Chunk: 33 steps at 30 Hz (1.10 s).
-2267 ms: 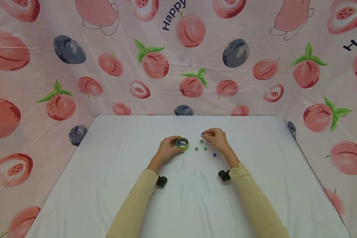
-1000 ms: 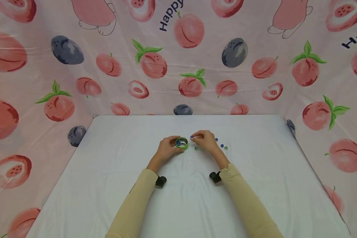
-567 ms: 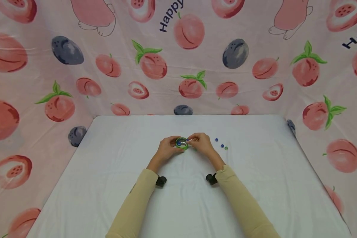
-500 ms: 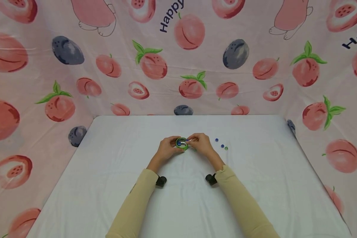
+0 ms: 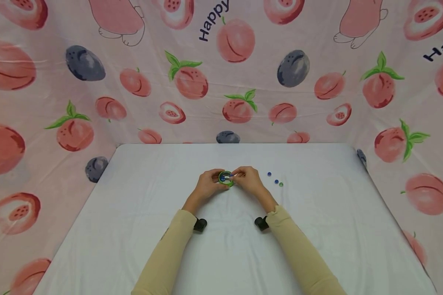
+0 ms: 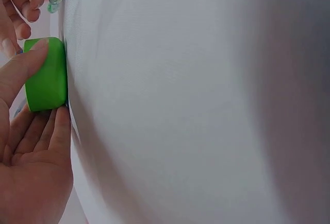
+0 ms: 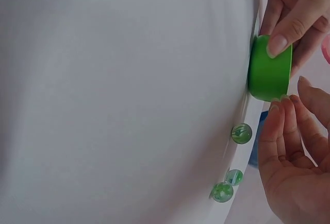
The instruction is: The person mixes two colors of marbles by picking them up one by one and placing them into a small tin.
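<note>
A green round tin (image 5: 226,185) with a shiny inside stands on the white table, its mouth up. My left hand (image 5: 208,182) grips it from the left, with the thumb (image 6: 36,54) along the near wall and the fingers around the far side. A blue marble (image 5: 222,178) shows inside the tin. At the right side of the rim my right hand (image 5: 249,179) pinches another blue marble (image 5: 231,175) at its fingertips. In the right wrist view those fingertips are right at the rim of the tin, and the pinched marble is hidden there.
Two loose blue marbles (image 5: 269,174) and a green marble (image 5: 281,184) lie to the right of my right hand. The right wrist view shows several green marbles, the nearest green marble (image 7: 241,133) close to the tin. Peach-printed cloth (image 5: 236,82) hangs behind the table.
My right hand has carried the blue marble leftward to the tin's rim and lowered slightly there. A green marble near the tin is now hidden behind that hand. My left hand keeps its grip.
</note>
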Each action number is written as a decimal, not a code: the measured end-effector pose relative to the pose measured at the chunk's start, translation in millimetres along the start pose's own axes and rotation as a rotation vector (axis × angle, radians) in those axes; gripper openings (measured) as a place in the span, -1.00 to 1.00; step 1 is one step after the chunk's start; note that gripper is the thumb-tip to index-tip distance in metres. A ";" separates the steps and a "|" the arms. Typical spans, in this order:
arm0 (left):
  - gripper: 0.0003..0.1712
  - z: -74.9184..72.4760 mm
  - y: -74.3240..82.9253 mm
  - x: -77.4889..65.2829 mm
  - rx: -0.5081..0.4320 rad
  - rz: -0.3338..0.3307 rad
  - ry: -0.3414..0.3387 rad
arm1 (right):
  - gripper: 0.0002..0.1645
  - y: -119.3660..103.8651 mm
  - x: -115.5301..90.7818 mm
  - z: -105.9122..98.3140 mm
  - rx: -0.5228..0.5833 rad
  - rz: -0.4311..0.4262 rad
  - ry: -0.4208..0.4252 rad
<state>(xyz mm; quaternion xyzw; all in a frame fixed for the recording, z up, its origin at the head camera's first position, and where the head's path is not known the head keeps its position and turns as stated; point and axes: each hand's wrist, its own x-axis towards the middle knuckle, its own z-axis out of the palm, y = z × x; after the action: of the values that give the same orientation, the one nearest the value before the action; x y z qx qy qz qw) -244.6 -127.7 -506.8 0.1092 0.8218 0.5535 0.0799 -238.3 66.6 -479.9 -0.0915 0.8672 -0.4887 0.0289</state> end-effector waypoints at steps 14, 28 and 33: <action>-0.22 1.6 -1.5 1.0 0.026 0.023 0.007 | -0.76 5.7 -7.9 -18.2 -0.012 -0.009 0.056; -0.20 1.2 4.3 -2.3 0.069 0.025 0.014 | -0.73 19.2 -21.8 -48.5 -0.063 0.029 0.112; -0.21 2.0 3.8 -2.3 0.052 0.016 0.010 | -0.73 22.3 -25.1 -58.2 -0.054 0.034 0.121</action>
<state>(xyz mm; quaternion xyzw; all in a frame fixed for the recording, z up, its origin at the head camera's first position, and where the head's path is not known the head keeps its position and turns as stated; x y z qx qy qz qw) -241.6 -125.2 -504.0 0.1150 0.8353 0.5332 0.0687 -224.7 131.6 -469.6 -0.0476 0.8817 -0.4691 -0.0177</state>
